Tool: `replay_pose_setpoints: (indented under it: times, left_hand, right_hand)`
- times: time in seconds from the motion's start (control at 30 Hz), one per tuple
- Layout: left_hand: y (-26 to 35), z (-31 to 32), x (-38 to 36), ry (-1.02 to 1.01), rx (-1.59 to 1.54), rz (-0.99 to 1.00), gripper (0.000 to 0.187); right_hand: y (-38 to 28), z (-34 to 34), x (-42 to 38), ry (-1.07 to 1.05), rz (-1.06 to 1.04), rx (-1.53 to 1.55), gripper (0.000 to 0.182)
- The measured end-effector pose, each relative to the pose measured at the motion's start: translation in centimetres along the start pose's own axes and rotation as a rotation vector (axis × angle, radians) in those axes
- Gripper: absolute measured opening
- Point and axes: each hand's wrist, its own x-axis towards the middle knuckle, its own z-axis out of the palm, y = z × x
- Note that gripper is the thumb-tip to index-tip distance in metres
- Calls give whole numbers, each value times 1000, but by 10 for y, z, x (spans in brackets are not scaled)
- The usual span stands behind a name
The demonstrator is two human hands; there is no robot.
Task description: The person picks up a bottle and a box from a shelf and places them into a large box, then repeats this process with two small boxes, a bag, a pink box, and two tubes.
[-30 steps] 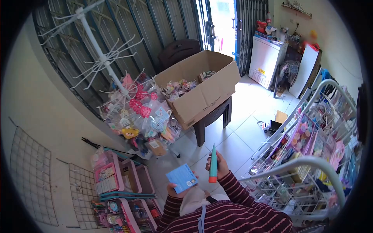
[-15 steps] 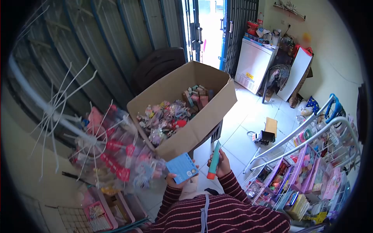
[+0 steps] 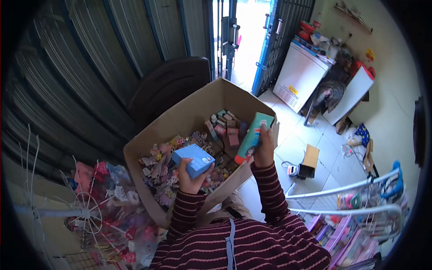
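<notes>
My left hand [image 3: 192, 179] is closed on a blue box [image 3: 194, 160], held over the near part of a large open cardboard box [image 3: 153, 131]. In my right hand [image 3: 264, 150] is a green package with an orange-red end [image 3: 253, 138], tilted over the carton's right wall. Inside the carton, many small colourful packaged trinkets [image 3: 168, 182] fill the left and near side. Several small boxes [image 3: 232, 137] are grouped toward its far right corner.
A dark chair [image 3: 173, 85] stands behind the carton. Wrapped goods hang on a wire rack [image 3: 85, 212] at left. At right are a white metal shelf [image 3: 360, 208] with purple trays, a white freezer [image 3: 300, 76] and a small item with brown cardboard [image 3: 310, 157] on the floor.
Both hands have moved up and forward, from in front of the carton to over it, still holding their items. The green package now shows its broad face. The view has shifted closer to the carton.
</notes>
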Motion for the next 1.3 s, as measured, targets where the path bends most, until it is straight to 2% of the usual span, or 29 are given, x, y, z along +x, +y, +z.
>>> replay_pose_setpoints:
  times: [0.07, 0.13, 0.2, 0.3, 0.4, 0.47, 0.5, 0.57, 0.63, 0.67, 0.7, 0.73, 0.8, 0.83, 0.97, 1.03, 1.1, 1.13, 1.17, 1.2, 1.23, 1.27, 1.3]
  left_hand:
    - [-1, 9, 29, 9, -45, -11, 46]
    - [-5, 20, 59, 145, 61, -102, 46]
    - [-22, 7, 103, 190, 32, -188, 46]
    - [-52, -8, 160, 276, 223, -486, 48]
    - [-100, -29, 198, 276, 320, -659, 39]
    - [-144, -57, 218, 274, 282, -718, 37]
    - [-156, -63, 226, 279, 280, -782, 36]
    - [-163, -71, 217, 260, 246, -753, 36]
    - [-167, -8, 278, 218, 238, -713, 36]
    - [-167, -10, 277, 201, 237, -692, 36]
    - [-167, -12, 275, 184, 237, -676, 36]
    - [-168, -9, 281, 165, 240, -660, 37]
    - [-173, -8, 280, 121, 245, -630, 37]
    - [-178, -6, 281, 99, 247, -619, 37]
    - [-181, -15, 268, 3, 270, -534, 38]
    - [-175, -19, 268, -33, 292, -475, 38]
    - [-172, -16, 273, -56, 315, -425, 38]
    - [-168, -26, 262, -66, 328, -397, 39]
    - [-162, -33, 254, -73, 340, -364, 39]
    - [-131, -9, 235, 91, 511, -391, 36]
    - [-92, 26, 207, 267, 677, -415, 34]
    - [-67, 37, 183, 182, 680, -328, 34]
    - [-48, 43, 159, 102, 684, -237, 34]
  right_hand:
    - [10, 0, 50, -188, -283, -488, 21]
    - [16, -6, 99, -401, -436, -974, 21]
    - [24, -14, 140, -569, -314, -1321, 24]
    - [46, -38, 189, -797, -290, -1624, 31]
    - [59, -41, 206, -977, -46, -2059, 25]
    - [77, -48, 212, -1150, 55, -2225, 19]
    - [94, -65, 218, -1167, 109, -2215, 17]
    - [124, -93, 224, -1194, 263, -2258, 20]
    - [163, -151, 237, -1270, 302, -2265, 21]
    - [165, -148, 236, -1323, 340, -2271, 22]
    - [152, -136, 230, -1214, 383, -2273, 24]
    - [160, -150, 231, -1233, 389, -2267, 24]
    - [177, -189, 236, -1294, 168, -2155, 21]
    - [184, -201, 241, -1225, 261, -2038, 22]
    - [164, -173, 242, -1226, 375, -2073, 22]
    - [158, -162, 245, -1237, 427, -1943, 25]
    - [117, -88, 243, -1410, 234, -2132, 27]
    - [91, -50, 239, -1348, 148, -2147, 31]
    - [71, -22, 232, -1292, 68, -2068, 30]
    - [61, -28, 234, -1182, 93, -1491, 24]
    - [46, -12, 224, -929, 555, -1180, 21]
    - [40, -10, 219, -985, 627, -860, 25]
    - [27, 5, 204, -980, 633, -732, 24]
